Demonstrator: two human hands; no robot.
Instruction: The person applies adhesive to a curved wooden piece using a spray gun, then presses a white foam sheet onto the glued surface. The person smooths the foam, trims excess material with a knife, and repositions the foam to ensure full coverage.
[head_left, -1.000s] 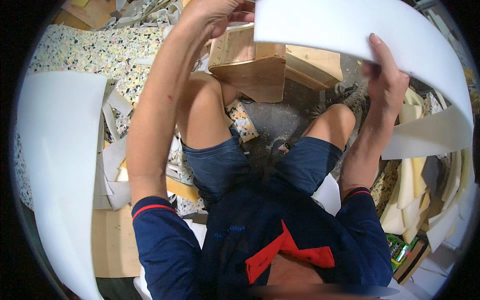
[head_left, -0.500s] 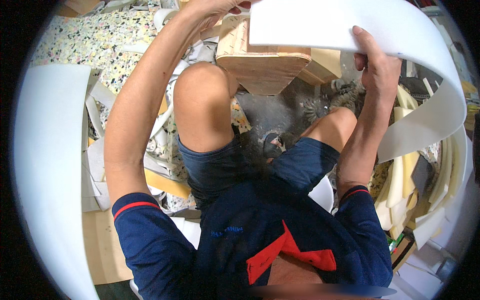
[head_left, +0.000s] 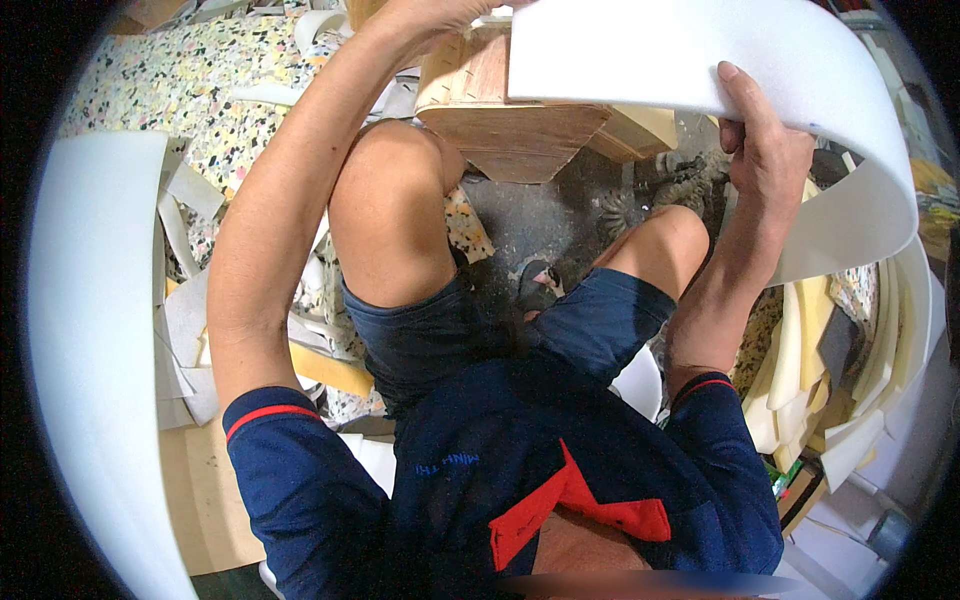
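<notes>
A long white foam sheet (head_left: 620, 50) lies across the top of a wooden box-like frame (head_left: 520, 140). Its right part curves over and hangs down in a loop beside my right arm. My right hand (head_left: 770, 150) grips the sheet's near edge, thumb on top and fingers bent below. At the upper border, my left hand (head_left: 440, 15) is by the sheet's left end, above the frame. Its fingers are mostly cut off by the picture's edge, so their grip cannot be made out. The frame's near face is bare brown wood, narrowing toward the bottom.
My bent knees flank the dark floor (head_left: 510, 230) in front of the frame. Speckled foam sheeting (head_left: 190, 90) and white scraps lie left. Another tall white foam sheet (head_left: 95, 330) curves along the left side. Yellowish foam strips (head_left: 800, 350) are piled right. A coiled hose-like thing (head_left: 690, 175) lies beyond my right knee.
My right hand and the sheet's near edge sit slightly lower in the picture. The frame appears a little further left, with the view shifting slightly. The right-hand grip stays the same.
</notes>
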